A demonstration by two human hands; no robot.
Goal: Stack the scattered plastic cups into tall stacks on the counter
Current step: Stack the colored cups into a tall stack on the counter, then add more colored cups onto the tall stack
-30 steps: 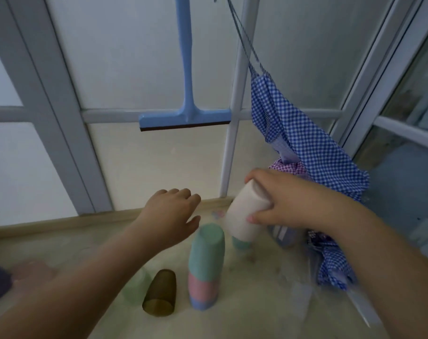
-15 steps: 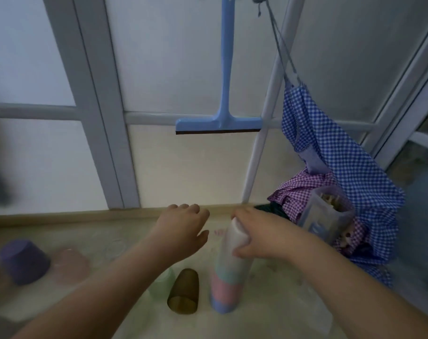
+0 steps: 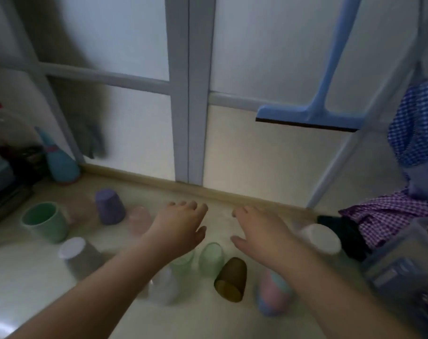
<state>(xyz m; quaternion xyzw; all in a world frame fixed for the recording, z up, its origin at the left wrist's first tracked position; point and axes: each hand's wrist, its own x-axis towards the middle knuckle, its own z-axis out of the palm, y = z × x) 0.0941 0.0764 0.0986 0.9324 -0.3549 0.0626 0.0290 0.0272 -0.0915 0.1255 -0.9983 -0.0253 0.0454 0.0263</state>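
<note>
Hovering both hands over the bench (image 3: 232, 321): left hand (image 3: 181, 228) and right hand (image 3: 259, 231) are spread open, fingers (image 3: 191, 206) loose, holding nothing. Loose cups sit below and to the left — brown cup (image 3: 231, 280), green cup (image 3: 211, 259), purple cup (image 3: 109, 206), mint cup (image 3: 45, 221) — with the pastel stack (image 3: 274, 294) under my right wrist. I reckon they're light, stiff, slick plastic, so I'd pinch each around its wall.

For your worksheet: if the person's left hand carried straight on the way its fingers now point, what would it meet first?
The left hand points away toward the window frame. The counter ahead looks free, so probably the frame's base comes first, though depth is unclear. The pink cup lies off to its left.
</note>
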